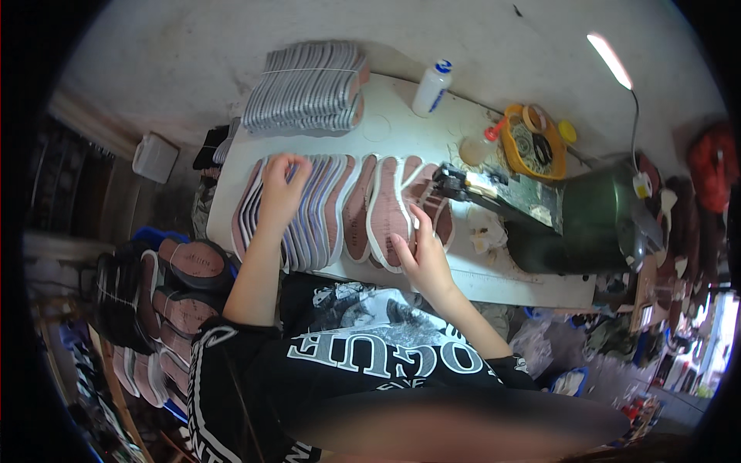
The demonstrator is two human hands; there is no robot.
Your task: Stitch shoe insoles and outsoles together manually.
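Observation:
A row of pink-brown shoe insoles with white and grey edges (315, 208) stands packed on the white table. Above its left part is my left hand (282, 189), fingers curled and thumb tip close to the index; what it pinches, if anything, I cannot make out. One white-rimmed insole (384, 204) lies face up at the row's right end. At that insole's right edge is my right hand (426, 255), thumb and index spread apart, the thumb over the sole. More insoles lie partly under the black head of a sewing machine (455, 184).
A tied bundle of grey insoles (305, 89) stands at the back left, and a white bottle (432, 89) at the back. Right of it are a yellow basket (562, 168), the dark green machine body (594, 216) and a lit lamp (610, 60). Stacked soles (197, 262) sit at lower left.

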